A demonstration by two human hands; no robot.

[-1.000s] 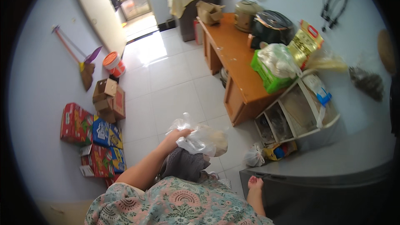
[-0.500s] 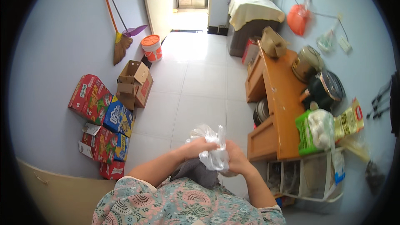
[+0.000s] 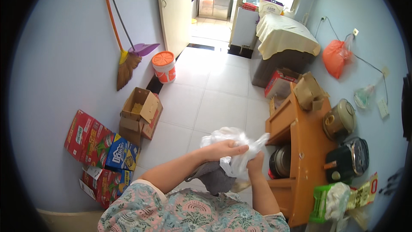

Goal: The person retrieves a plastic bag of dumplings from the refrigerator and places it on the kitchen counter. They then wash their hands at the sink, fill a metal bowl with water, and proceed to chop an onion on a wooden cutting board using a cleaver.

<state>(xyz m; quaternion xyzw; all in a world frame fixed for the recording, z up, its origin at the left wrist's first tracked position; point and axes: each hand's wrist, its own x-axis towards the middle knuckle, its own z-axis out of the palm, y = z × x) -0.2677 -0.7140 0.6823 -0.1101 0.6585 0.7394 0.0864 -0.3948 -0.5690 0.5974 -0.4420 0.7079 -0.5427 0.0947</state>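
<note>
Holding a crumpled white plastic bag (image 3: 225, 136) before a floral-print top (image 3: 189, 210)

Clamping it in the left hand (image 3: 225, 149) and in the partly hidden right hand (image 3: 256, 162) just beside; suspending it over pale floor tiles (image 3: 221, 109), left of the wooden desk (image 3: 310, 154).

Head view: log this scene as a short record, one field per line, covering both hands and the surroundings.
left hand: gripping a white plastic bag, thumb on top
right hand: at the bag's right side, fingers mostly hidden
below left forearm: dark grey cloth
left wall: broom and purple dustpan, hanging
floor, left: orange-lidded bucket, open cardboard box
orange-brown desk: black appliance, green basket
right wall: red bag, hanging
</note>
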